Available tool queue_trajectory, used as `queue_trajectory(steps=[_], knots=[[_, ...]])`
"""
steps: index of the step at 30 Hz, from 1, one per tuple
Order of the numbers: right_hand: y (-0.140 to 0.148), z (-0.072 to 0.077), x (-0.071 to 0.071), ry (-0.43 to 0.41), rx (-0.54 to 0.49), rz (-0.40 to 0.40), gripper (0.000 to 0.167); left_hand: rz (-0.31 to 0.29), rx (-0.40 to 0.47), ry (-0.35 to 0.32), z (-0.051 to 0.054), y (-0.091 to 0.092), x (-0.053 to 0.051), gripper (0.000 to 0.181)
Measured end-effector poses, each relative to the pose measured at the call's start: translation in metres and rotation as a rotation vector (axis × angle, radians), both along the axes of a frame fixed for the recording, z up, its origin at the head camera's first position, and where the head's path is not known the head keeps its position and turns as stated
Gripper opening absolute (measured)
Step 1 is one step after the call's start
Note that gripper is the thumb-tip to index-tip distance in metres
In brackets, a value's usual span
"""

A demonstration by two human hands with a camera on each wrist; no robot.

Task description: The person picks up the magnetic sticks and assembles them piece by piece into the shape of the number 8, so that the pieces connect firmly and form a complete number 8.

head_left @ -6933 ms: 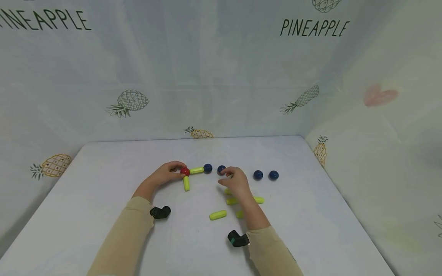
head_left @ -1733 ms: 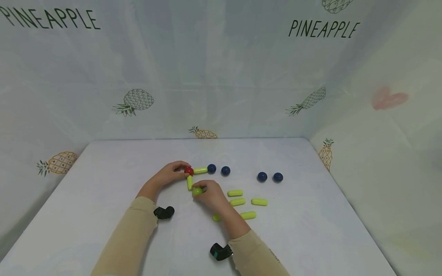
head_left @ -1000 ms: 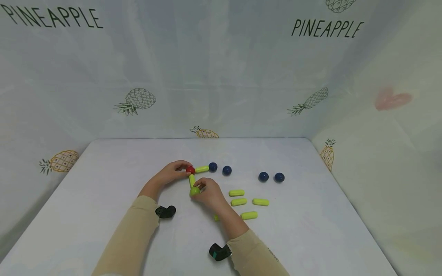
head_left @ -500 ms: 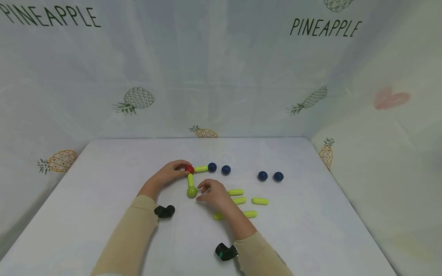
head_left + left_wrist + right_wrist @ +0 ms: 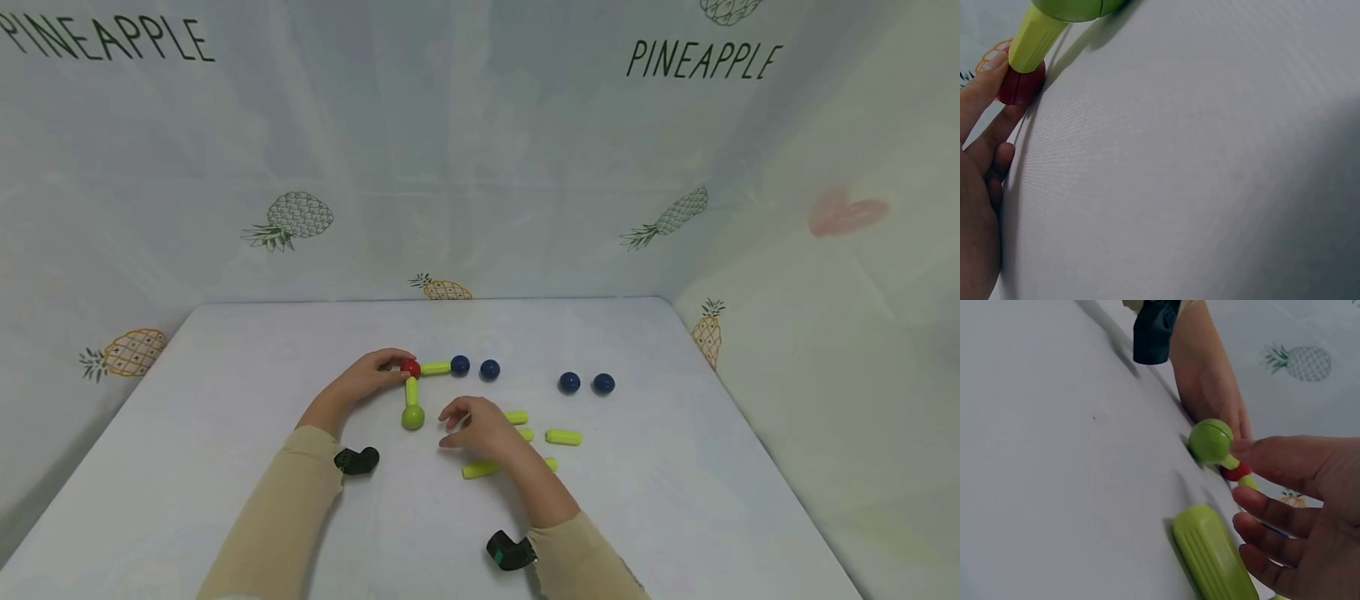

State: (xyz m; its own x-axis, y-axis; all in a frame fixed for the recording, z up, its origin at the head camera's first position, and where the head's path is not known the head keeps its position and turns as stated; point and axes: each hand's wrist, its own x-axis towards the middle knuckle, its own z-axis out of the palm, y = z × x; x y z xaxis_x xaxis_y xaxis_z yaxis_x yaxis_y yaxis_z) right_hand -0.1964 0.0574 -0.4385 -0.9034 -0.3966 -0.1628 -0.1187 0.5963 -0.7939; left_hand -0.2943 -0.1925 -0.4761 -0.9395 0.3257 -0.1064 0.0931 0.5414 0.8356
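My left hand [image 5: 369,377] pinches a red ball [image 5: 410,368] between thumb and fingers at the table's left middle. Two yellow-green rods join that ball: one rod [image 5: 435,368] runs right to a blue ball [image 5: 460,365], the other rod [image 5: 411,392] runs toward me to a green ball [image 5: 412,417]. In the left wrist view the red ball [image 5: 1021,84] sits against thumb and fingertip. My right hand [image 5: 480,429] hovers right of the green ball, its fingers parted and holding nothing. In the right wrist view a loose rod [image 5: 1213,553] lies below that hand.
Several loose yellow-green rods lie under and around my right forearm, one rod [image 5: 564,437] farther right. One loose blue ball [image 5: 490,370] rests near the joined one; two more, a blue ball [image 5: 569,382] and another blue ball [image 5: 603,383], lie right. A printed curtain [image 5: 480,167] hangs behind.
My right hand moved from the blue balls to the rod's end with a green ball, which now sits joined there. It has let go and drawn back right. The left hand keeps its hold.
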Motion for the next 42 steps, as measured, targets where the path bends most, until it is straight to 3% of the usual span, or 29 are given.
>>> queue_trajectory(steps=[17,32,42], knots=[[0.027,0.0,0.006,-0.026,0.006,0.107,0.023,0.03,-0.001,-0.015,0.004,0.002,0.003,0.037],[0.04,-0.001,0.011,-0.073,0.03,0.169,0.029,0.05,0.015,-0.048,0.0,0.001,0.001,0.039],[0.043,-0.006,0.011,-0.066,0.04,0.208,0.03,0.017,0.038,-0.02,0.002,0.002,0.003,0.045]])
